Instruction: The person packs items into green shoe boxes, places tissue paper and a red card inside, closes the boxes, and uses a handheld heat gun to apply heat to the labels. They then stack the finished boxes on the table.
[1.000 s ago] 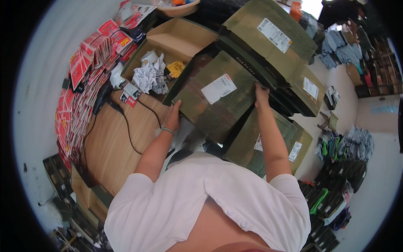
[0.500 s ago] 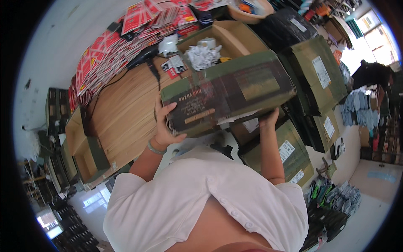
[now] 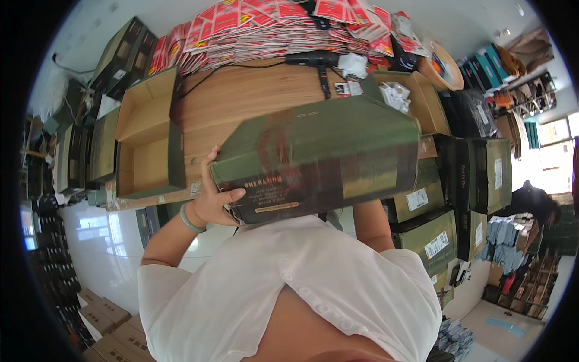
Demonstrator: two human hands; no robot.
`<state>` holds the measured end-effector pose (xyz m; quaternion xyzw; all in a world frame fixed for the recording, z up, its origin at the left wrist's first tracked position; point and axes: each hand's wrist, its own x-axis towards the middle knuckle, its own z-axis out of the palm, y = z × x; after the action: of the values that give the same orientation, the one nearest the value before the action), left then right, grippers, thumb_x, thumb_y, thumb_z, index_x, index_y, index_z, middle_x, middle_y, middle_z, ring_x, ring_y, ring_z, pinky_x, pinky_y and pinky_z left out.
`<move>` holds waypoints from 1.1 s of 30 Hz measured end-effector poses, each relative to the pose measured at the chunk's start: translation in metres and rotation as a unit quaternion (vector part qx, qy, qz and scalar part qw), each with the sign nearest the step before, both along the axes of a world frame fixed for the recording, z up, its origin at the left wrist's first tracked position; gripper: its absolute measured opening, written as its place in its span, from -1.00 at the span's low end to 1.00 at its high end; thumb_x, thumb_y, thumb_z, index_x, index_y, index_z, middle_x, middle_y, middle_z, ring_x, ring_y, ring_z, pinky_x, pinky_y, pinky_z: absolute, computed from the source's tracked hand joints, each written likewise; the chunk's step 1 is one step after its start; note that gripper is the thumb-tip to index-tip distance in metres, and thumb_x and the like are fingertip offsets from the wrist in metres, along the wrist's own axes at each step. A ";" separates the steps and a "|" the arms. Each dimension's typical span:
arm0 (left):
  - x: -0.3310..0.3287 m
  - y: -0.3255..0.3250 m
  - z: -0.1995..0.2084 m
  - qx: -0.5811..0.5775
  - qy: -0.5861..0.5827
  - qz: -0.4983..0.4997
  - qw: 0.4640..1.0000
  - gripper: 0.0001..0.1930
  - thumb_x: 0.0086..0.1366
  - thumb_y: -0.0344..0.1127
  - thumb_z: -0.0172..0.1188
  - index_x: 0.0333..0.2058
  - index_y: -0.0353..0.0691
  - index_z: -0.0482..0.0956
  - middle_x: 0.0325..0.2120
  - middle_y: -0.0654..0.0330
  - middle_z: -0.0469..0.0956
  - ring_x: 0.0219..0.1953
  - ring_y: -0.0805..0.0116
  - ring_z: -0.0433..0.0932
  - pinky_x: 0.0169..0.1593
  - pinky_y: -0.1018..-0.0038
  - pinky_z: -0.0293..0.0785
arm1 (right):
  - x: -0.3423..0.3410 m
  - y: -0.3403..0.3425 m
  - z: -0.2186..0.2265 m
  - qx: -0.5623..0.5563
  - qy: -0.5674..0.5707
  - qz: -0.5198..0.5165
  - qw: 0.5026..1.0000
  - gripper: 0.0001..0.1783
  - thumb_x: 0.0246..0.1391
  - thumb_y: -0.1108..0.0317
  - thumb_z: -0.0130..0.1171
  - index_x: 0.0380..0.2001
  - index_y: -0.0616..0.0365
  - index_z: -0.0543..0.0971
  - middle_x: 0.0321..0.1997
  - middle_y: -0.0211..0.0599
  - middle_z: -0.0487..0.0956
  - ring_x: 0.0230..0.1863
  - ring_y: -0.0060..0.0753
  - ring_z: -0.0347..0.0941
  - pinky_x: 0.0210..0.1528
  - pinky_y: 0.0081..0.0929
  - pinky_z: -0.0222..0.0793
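A long cardboard box (image 3: 313,163), dark green on top with a dark brown printed side and tape across it, is held up in front of my chest. Around its left end curls my left hand (image 3: 214,196), thumb on the printed side and the other fingers at the far edge. My right forearm (image 3: 371,220) runs up to the box's lower right edge, where the box hides the hand itself. The box overlaps the near part of a wooden table (image 3: 235,90).
An open green box (image 3: 149,142) stands on the table's left, another open box (image 3: 431,105) holding white paper at the back right. Red and white packets (image 3: 271,36) line the back, with a black hair dryer (image 3: 316,58) before them. Green boxes (image 3: 431,235) are stacked at right.
The box has come lower and closer to my body, and its green top now shows more. My view has swung left. My right hand, visible under the box before, is now hidden.
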<state>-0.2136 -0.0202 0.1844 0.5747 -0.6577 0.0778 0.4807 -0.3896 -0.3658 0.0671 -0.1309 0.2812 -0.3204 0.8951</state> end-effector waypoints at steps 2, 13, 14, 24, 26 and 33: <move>0.020 0.038 -0.003 0.026 -0.075 0.007 0.997 -0.34 -0.14 -0.01 0.56 0.02 0.34 0.53 0.36 -0.16 -0.28 0.38 -0.41 -0.21 0.39 -0.06 -0.09 | 0.016 0.022 -0.001 0.007 0.000 0.029 1.000 -0.52 0.29 0.12 -0.21 0.11 0.17 0.44 0.11 -0.11 0.49 0.14 -0.03 0.40 0.18 0.01 0.34; 0.045 0.092 -0.013 0.018 -0.035 0.080 0.996 -0.32 -0.14 -0.10 0.57 0.03 0.37 0.49 0.38 -0.04 -0.28 0.38 -0.38 -0.13 0.38 -0.01 -0.01 | 0.100 0.038 -0.007 0.030 -0.102 0.137 0.985 -0.49 0.27 0.08 -0.22 0.14 0.12 0.43 0.18 -0.11 0.45 0.23 -0.02 0.32 0.27 0.05 0.21; 0.048 0.087 -0.011 0.015 0.028 0.082 0.996 -0.25 -0.16 -0.08 0.58 0.07 0.34 0.44 0.38 -0.06 -0.28 0.36 -0.40 -0.10 0.37 -0.02 0.00 | 0.109 0.035 -0.014 0.038 -0.107 0.143 0.983 -0.49 0.26 0.08 -0.22 0.14 0.11 0.43 0.19 -0.11 0.45 0.24 -0.02 0.31 0.27 0.06 0.20; 0.151 0.020 -0.089 0.022 0.660 0.180 0.729 -0.19 0.24 0.12 0.17 0.33 -0.14 0.08 0.16 0.02 0.24 0.22 0.17 0.28 0.25 0.20 0.28 | 0.103 0.073 -0.021 0.128 0.312 0.115 0.934 -0.45 0.31 0.10 -0.37 0.08 0.23 0.44 0.24 -0.01 0.40 0.27 -0.01 0.29 0.30 0.02 0.21; 0.174 0.005 -0.134 0.038 0.696 0.193 0.691 -0.18 0.26 0.12 0.17 0.35 -0.13 0.06 0.18 0.03 0.27 0.21 0.17 0.30 0.23 0.21 0.31 | 0.106 0.071 -0.020 0.147 0.334 0.133 0.922 -0.47 0.31 0.09 -0.33 0.07 0.22 0.46 0.19 -0.06 0.45 0.23 -0.06 0.33 0.29 -0.02 0.24; 0.187 -0.031 -0.195 0.000 0.790 0.221 0.571 -0.27 0.38 0.13 0.01 0.37 -0.13 0.08 0.32 0.14 0.19 0.27 0.19 0.27 0.26 0.28 0.27 | 0.104 0.033 -0.084 -0.048 0.370 0.264 0.890 -0.58 0.30 0.05 -0.14 0.00 0.09 0.51 -0.12 -0.28 0.56 -0.10 -0.34 0.43 -0.07 -0.33 0.40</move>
<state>-0.0264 -0.0514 -0.0106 0.5354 0.1316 -0.3035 0.7771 -0.2853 -0.3330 -0.0169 -0.3522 0.5313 -0.0140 0.7704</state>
